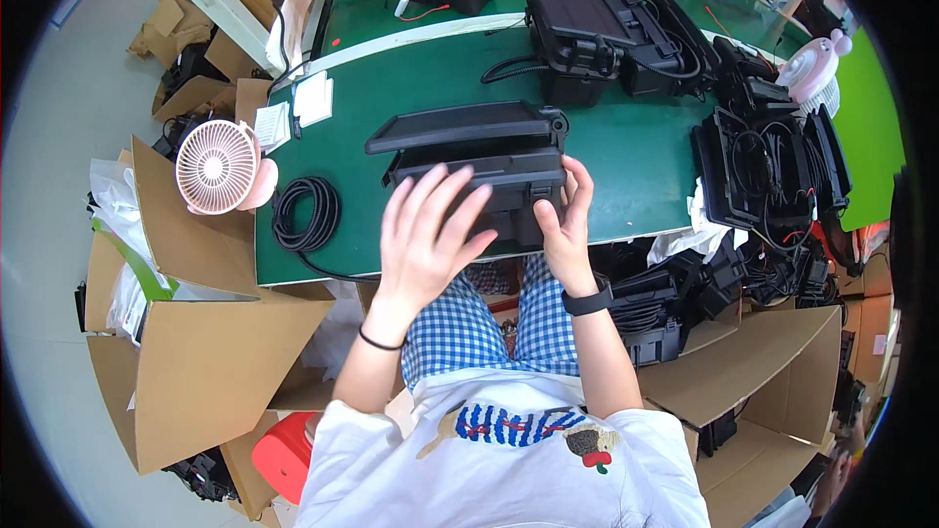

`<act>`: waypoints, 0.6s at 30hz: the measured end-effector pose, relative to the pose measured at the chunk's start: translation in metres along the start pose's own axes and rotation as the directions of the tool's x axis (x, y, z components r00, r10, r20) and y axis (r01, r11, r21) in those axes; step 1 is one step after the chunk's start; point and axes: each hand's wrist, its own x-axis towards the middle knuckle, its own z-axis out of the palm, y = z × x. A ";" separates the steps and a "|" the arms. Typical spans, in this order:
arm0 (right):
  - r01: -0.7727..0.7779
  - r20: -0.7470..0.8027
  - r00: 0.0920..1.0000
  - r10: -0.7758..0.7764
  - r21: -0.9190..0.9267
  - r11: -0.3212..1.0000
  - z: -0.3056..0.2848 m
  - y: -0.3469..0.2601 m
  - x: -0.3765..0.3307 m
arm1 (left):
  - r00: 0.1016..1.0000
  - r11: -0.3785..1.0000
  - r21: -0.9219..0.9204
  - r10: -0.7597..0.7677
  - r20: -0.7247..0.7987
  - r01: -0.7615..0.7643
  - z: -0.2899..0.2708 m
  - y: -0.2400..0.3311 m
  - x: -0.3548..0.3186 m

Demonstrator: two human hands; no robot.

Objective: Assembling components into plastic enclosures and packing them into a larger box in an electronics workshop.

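A black plastic box stands at the near edge of the green table, in front of me. Its flat dark lid is tilted up, leaving a gap above the body. My left hand is over the box's front left part, fingers spread and nothing gripped. At the front right corner is my right hand, thumb and fingers apart; the fingertips are close to the side of the box, and I cannot tell how firmly they touch. A coiled black cable lies left of the box.
A pink fan stands at the table's left edge, near white paper slips. More black boxes with cables fill the back and right. Open cartons flank me, with a red stool low on the left. Another person's hand shows at lower right.
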 end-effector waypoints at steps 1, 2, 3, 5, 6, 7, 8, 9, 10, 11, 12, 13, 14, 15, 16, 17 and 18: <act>-0.008 0.004 1.000 0.008 -0.006 1.000 0.000 0.000 -0.001 | 0.997 0.998 0.038 0.044 0.062 -0.046 0.001 -0.002 0.010; -0.006 0.003 1.000 0.006 0.002 1.000 0.000 -0.001 -0.001 | 0.991 0.998 0.044 0.037 0.125 -0.043 0.002 -0.002 0.018; -0.001 0.001 1.000 0.001 0.013 1.000 0.000 -0.001 -0.002 | 0.976 0.998 0.055 0.025 0.215 -0.038 0.003 -0.004 0.025; 0.012 -0.014 1.000 -0.012 0.003 1.000 0.001 0.000 -0.003 | 0.981 0.995 0.048 0.074 0.180 -0.083 0.006 -0.009 0.035; 0.023 -0.028 0.999 -0.023 -0.002 1.000 0.001 0.001 -0.003 | 0.979 0.993 0.040 0.106 0.176 -0.115 0.007 -0.010 0.038; 0.035 -0.031 0.999 -0.035 0.011 0.999 0.002 0.002 -0.004 | 0.977 0.988 0.028 0.147 0.154 -0.153 0.009 -0.011 0.040; 0.024 -0.035 0.999 -0.023 0.011 1.000 0.002 0.003 -0.005 | 0.978 0.986 0.040 0.153 0.138 -0.160 0.009 -0.011 0.039; 0.039 -0.042 0.998 -0.038 0.022 0.999 0.003 0.004 -0.006 | 0.981 0.987 0.027 0.156 0.114 -0.160 0.010 -0.011 0.038; 0.052 -0.025 0.998 -0.051 0.027 0.998 0.002 0.004 -0.008 | 0.983 0.986 0.011 0.163 0.088 -0.165 0.010 -0.009 0.036; 0.079 -0.009 0.997 -0.079 0.010 0.997 0.002 0.003 -0.010 | 0.986 0.987 0.008 0.158 0.059 -0.159 0.010 -0.006 0.032; 0.141 0.004 0.990 -0.140 -0.005 0.990 0.000 0.002 -0.011 | 0.986 0.987 0.021 0.162 0.026 -0.162 0.010 -0.004 0.027; 0.112 0.037 0.993 -0.111 -0.014 0.994 -0.004 -0.001 -0.014 | 0.985 0.983 0.049 0.175 0.014 -0.175 0.009 -0.001 0.021; -0.060 -0.031 0.997 0.065 0.131 0.990 -0.008 -0.004 -0.015 | 0.983 0.979 0.093 0.184 -0.014 -0.182 0.009 0.002 0.015; -0.195 -0.041 0.976 0.214 0.280 0.940 -0.012 -0.006 -0.016 | 0.983 0.979 0.105 0.180 -0.034 -0.176 0.010 0.005 0.007; -0.140 -0.005 0.986 0.169 0.539 0.830 -0.020 -0.010 -0.016 | 0.982 0.977 0.136 0.175 -0.070 -0.165 0.010 0.011 -0.002; -0.145 -0.026 0.980 0.197 0.586 0.797 -0.024 -0.011 -0.014 | 0.972 0.968 0.168 0.206 -0.112 -0.186 0.012 0.013 -0.010; -0.157 -0.044 0.980 0.193 0.424 0.892 -0.027 -0.012 -0.012 | 0.971 0.974 0.142 0.198 -0.135 -0.179 0.013 0.019 -0.020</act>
